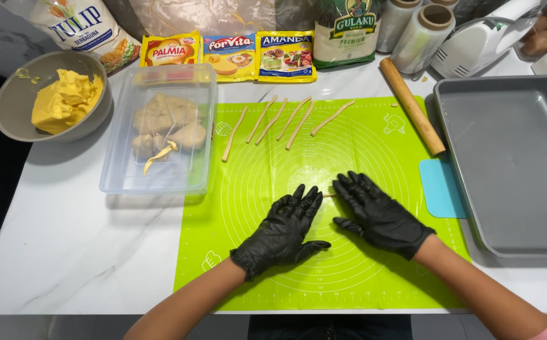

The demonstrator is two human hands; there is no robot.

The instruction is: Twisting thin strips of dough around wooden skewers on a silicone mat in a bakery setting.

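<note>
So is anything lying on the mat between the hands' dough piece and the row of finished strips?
Nothing visible. The left hand and right hand lie flat on the dough piece, which barely shows between them. The green mat is bare from there up to the strips; the rolling pin lies off to the right.

Black gloves cover both hands (330, 220) on a lime-green mat (374, 277) with white rings, beside a grey tray (506, 164).

Bright, even overhead light, soft short shadows beside objects on the counter (66, 252), sharp focus, slight wide-angle bending at frame edges
</note>
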